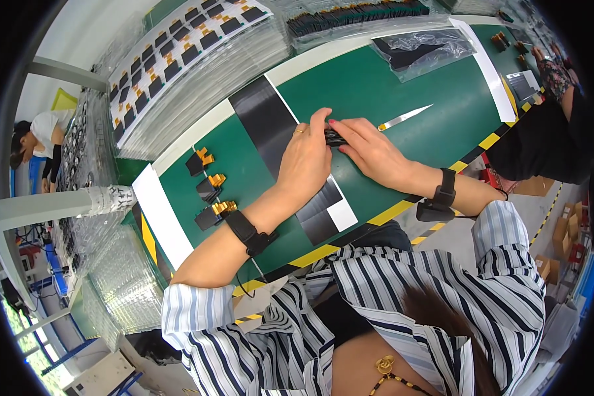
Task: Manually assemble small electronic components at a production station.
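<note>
My left hand and my right hand meet over the middle of the green work mat, both closed on a small stack of dark flat pieces. Fingers cover much of the stack, so its exact kind is unclear. Beneath the hands runs a black strip with a white edge. Left of my left forearm lie several black flat parts with orange flex cables. A slim silver pointed tool rests to the right of my hands.
Stacked clear trays of black parts with orange cables stand at the far left. A clear plastic bag with a black sheet lies at the back. Black-and-yellow tape marks the near edge. Another person's arm is at the right.
</note>
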Demonstrator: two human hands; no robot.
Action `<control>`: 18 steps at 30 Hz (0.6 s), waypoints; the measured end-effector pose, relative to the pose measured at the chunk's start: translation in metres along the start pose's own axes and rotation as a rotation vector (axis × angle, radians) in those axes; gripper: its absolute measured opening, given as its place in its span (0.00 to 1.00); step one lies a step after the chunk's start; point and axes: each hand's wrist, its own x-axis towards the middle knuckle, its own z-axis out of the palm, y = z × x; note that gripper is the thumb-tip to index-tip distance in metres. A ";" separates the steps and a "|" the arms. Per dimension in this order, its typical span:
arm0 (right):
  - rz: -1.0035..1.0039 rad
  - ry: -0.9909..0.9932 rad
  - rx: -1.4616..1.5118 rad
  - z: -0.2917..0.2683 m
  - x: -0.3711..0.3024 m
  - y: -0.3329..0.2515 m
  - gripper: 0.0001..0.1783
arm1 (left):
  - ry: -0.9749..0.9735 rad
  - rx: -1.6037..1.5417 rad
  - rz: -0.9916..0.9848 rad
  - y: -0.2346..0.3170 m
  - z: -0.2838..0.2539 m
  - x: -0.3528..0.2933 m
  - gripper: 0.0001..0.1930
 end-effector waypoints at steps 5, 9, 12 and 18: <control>-0.028 0.015 -0.057 0.002 0.002 -0.002 0.26 | 0.026 0.062 0.094 -0.001 0.007 -0.008 0.29; -0.071 0.026 -0.152 0.003 0.003 -0.002 0.27 | 0.063 0.130 0.174 -0.002 0.012 -0.009 0.29; -0.067 0.036 -0.166 0.002 0.001 0.001 0.27 | 0.015 0.216 0.167 -0.003 0.012 -0.009 0.28; -0.007 0.004 -0.059 0.000 -0.001 -0.002 0.28 | 0.000 0.213 0.140 -0.001 0.012 -0.011 0.23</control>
